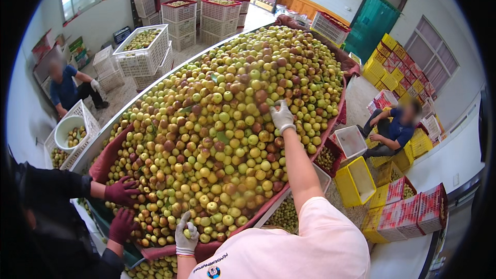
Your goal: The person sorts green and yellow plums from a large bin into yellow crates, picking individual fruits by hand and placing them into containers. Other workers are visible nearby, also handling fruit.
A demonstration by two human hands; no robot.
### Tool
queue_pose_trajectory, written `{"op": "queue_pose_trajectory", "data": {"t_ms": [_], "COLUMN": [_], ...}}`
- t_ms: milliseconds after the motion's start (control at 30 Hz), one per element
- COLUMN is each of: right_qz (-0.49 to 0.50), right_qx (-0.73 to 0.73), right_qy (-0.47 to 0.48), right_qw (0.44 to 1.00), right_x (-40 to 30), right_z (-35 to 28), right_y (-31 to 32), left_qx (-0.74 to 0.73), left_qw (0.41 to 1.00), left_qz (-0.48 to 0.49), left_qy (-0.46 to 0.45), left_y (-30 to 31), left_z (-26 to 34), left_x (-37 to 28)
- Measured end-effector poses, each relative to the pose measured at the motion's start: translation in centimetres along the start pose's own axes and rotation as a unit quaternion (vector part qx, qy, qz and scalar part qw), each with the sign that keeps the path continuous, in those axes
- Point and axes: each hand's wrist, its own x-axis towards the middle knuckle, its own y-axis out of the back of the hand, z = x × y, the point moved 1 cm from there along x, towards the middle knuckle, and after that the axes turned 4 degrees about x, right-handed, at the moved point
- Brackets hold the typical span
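A broad heap of green and reddish-brown jujubes (217, 131) fills the large bed in front of me. My left hand (186, 240), in a pale knit glove, holds a green jujube (187, 233) over the near edge of the heap. Farther out, my right hand (283, 117), gloved the same way, reaches onto the right part of the heap. Its fingers bend down by a reddish jujube; whether they grip it is hidden. Dark red cloth (271, 197) lines the bed's near edge, between the heap and my body.
At the left, a co-worker's maroon-gloved hands (123, 224) touch the jujubes close to my left hand. Two people sit beyond the bed's sides. White crates (141, 60) stand at left; a yellow crate (355, 182) and red-and-white crates (410, 211) are at right.
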Motion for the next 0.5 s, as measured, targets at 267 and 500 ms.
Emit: {"op": "queue_pose_trajectory", "data": {"t_ms": [267,500], "right_qz": [-0.028,-0.035], "right_qx": [0.016,0.098], "right_qy": [0.083,-0.085], "right_qw": [0.996,0.991], "right_x": [-4.2,-0.5], "right_z": [1.0,1.7], "right_y": [0.2,7.2], "left_qx": [0.061,0.01], "left_qw": [0.997,1.0], "left_qz": [0.024,0.016], "left_qy": [0.035,0.012], "left_y": [-0.4,0.5], "left_z": [-0.2,-0.3], "left_x": [0.5,0.3]}}
